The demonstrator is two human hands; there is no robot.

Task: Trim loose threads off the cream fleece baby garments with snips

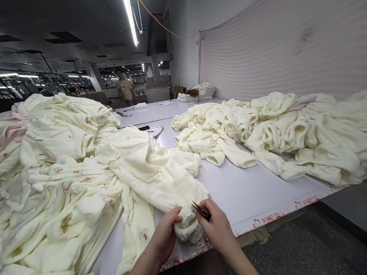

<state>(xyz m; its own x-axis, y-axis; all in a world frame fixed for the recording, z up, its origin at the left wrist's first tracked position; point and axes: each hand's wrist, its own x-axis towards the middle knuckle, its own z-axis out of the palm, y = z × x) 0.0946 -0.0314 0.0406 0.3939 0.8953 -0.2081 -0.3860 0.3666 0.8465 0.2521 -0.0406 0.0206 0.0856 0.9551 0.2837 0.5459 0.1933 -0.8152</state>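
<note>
A pale cream fleece garment stretches over the table toward me, its gathered cuff at the front edge. The fingers of my left hand are closed on the left side of that cuff. In my right hand is a small pair of dark thread snips, its pointed tips directed left, just above the cuff. The right fingers are wrapped round the snips and lie close against the cloth.
Large heaps of cream garments lie on the left and back right of the white table. Folded stacks sit at the far end. A person stands beyond the table.
</note>
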